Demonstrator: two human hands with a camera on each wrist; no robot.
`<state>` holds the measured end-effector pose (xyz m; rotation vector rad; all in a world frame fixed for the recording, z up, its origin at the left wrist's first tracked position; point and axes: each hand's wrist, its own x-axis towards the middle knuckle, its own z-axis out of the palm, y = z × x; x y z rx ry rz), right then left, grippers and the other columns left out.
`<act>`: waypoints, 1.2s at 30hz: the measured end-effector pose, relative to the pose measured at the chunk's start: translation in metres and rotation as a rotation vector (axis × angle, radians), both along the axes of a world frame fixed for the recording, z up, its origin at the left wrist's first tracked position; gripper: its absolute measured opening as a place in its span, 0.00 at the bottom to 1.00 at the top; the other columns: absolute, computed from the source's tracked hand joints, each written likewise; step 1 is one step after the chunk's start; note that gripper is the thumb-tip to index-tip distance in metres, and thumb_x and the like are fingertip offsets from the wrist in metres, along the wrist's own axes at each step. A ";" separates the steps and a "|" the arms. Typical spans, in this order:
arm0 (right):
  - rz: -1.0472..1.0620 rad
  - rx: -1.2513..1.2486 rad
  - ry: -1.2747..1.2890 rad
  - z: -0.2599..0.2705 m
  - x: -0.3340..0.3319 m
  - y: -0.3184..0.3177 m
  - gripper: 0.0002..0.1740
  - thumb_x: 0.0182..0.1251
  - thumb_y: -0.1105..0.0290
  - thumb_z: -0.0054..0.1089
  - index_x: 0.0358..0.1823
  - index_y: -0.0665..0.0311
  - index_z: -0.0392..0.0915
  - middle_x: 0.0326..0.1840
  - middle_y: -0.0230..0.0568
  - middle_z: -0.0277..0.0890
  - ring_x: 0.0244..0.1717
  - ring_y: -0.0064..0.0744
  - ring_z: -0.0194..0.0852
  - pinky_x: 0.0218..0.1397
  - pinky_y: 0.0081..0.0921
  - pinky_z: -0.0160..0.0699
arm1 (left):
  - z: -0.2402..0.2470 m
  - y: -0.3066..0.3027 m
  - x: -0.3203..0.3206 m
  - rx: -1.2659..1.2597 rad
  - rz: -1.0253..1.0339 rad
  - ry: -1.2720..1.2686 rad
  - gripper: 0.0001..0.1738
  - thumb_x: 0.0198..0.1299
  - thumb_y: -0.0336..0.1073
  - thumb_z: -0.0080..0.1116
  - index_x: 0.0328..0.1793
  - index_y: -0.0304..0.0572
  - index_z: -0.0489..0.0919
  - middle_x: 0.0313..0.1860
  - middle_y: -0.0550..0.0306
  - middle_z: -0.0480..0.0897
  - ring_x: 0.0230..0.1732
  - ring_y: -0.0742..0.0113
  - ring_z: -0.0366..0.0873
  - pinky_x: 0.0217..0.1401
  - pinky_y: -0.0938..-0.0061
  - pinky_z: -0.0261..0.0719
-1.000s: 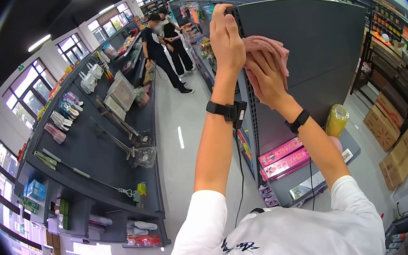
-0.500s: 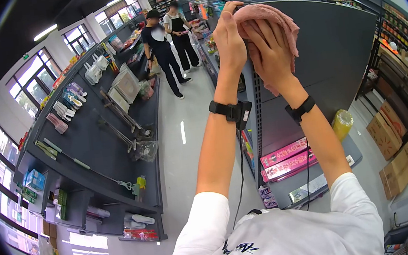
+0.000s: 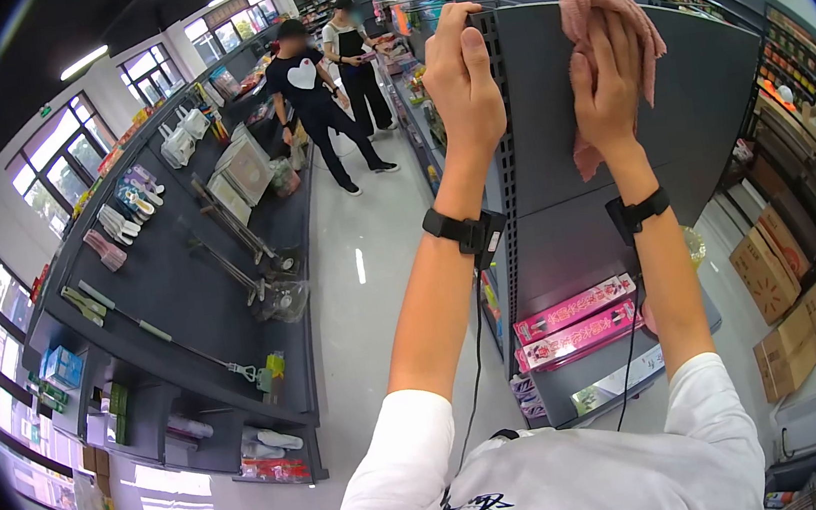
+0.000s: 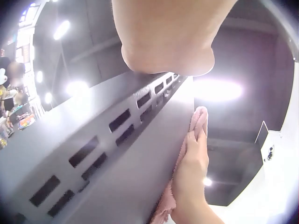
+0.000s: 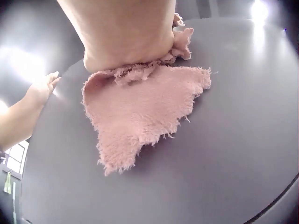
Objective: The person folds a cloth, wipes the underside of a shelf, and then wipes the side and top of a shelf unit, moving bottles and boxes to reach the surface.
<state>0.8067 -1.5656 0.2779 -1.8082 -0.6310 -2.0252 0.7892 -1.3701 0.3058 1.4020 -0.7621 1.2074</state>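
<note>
A pink cloth [image 3: 649, 26] with frayed edges lies against the dark grey end panel [image 3: 548, 158] of a shelf unit. My right hand [image 3: 607, 81] presses it flat to the panel with straight fingers, near the top edge. In the right wrist view, a loose corner of the cloth [image 5: 140, 112] hangs below the palm. At the panel's upper left corner, my left hand [image 3: 464, 87] grips the slotted shelf upright [image 3: 498, 94], its fingertips bent over the top. The left wrist view shows the row of slots along this upright [image 4: 119, 120].
Pink boxes [image 3: 577, 321] sit on the low shelf below the panel. On the left runs a long shelf unit [image 3: 180, 281] with hanging goods. Two people [image 3: 309, 95] stand in the aisle. Cardboard boxes [image 3: 802, 311] are stacked at right. Thin black cables hang from both wrists.
My right hand has slid the cloth rightward across the panel, away from my left hand, after first rising toward the top corner. The left hand keeps its place on the upright.
</note>
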 end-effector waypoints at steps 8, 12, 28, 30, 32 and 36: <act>-0.017 -0.001 -0.013 -0.004 0.023 -0.069 0.30 0.82 0.64 0.53 0.82 0.65 0.69 0.87 0.54 0.63 0.89 0.59 0.52 0.90 0.51 0.46 | -0.006 -0.009 0.019 -0.072 0.000 -0.118 0.18 0.86 0.46 0.51 0.67 0.44 0.82 0.29 0.73 0.62 0.30 0.82 0.55 0.33 0.79 0.51; -0.027 0.013 -0.021 -0.005 0.030 -0.104 0.30 0.83 0.66 0.52 0.82 0.66 0.68 0.86 0.53 0.62 0.88 0.58 0.53 0.89 0.49 0.48 | -0.007 -0.008 0.021 -0.051 0.012 -0.123 0.19 0.85 0.46 0.51 0.69 0.44 0.81 0.30 0.73 0.65 0.31 0.82 0.57 0.34 0.81 0.54; -0.090 0.299 0.031 -0.013 0.093 -0.284 0.32 0.87 0.63 0.44 0.87 0.66 0.60 0.89 0.50 0.59 0.89 0.48 0.54 0.90 0.38 0.49 | -0.009 -0.005 0.024 -0.015 0.016 -0.142 0.19 0.84 0.38 0.46 0.71 0.39 0.80 0.30 0.73 0.64 0.31 0.83 0.55 0.33 0.79 0.51; 0.011 0.371 0.031 -0.009 0.098 -0.302 0.33 0.89 0.61 0.43 0.88 0.66 0.57 0.91 0.47 0.56 0.90 0.45 0.51 0.90 0.36 0.48 | -0.007 -0.005 0.028 -0.011 0.020 -0.170 0.20 0.84 0.37 0.43 0.71 0.38 0.79 0.32 0.72 0.70 0.32 0.85 0.59 0.35 0.81 0.56; -0.034 0.486 0.088 -0.011 0.109 -0.326 0.33 0.89 0.60 0.43 0.88 0.66 0.57 0.91 0.47 0.56 0.89 0.44 0.54 0.89 0.35 0.51 | -0.008 -0.006 0.029 -0.006 0.019 -0.181 0.20 0.84 0.36 0.41 0.71 0.37 0.79 0.35 0.70 0.74 0.34 0.85 0.64 0.37 0.83 0.61; 0.018 0.852 0.248 -0.021 0.108 -0.344 0.33 0.89 0.59 0.43 0.88 0.62 0.57 0.89 0.51 0.58 0.83 0.47 0.65 0.82 0.34 0.62 | -0.009 -0.005 0.029 -0.002 -0.004 -0.157 0.21 0.84 0.36 0.39 0.72 0.35 0.77 0.40 0.66 0.79 0.36 0.84 0.68 0.40 0.84 0.67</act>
